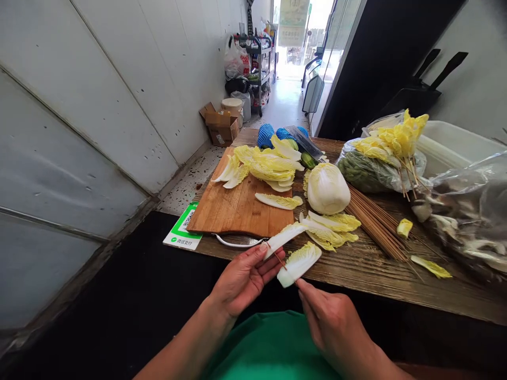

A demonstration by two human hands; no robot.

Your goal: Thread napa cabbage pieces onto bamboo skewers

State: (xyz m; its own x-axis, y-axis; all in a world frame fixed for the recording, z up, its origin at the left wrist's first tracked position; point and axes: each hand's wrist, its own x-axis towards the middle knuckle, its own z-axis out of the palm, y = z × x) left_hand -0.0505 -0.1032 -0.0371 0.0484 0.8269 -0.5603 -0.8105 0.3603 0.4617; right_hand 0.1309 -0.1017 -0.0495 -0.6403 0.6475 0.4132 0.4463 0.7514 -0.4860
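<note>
My left hand (249, 274) pinches the base of a long white cabbage leaf (285, 235), where the tip of a thin wooden skewer (280, 260) goes into it. A second, shorter cabbage leaf (300, 265) is threaded on the same skewer, closer to my right hand (332, 311). The fingers of that hand are closed round the skewer's lower end, just below the second leaf. Loose cabbage leaves (332, 230) lie on the table beyond, beside a white cabbage head (328, 188). A bundle of skewers (374, 221) rests right of the head.
A wooden cutting board (229, 206) carries a pile of leaves (269, 163). Behind it lie a knife (304, 142) and cucumbers (308, 160). At right are finished cabbage skewers (402, 138) on a bag of greens (368, 171) and a plastic bag of mushrooms (471, 211).
</note>
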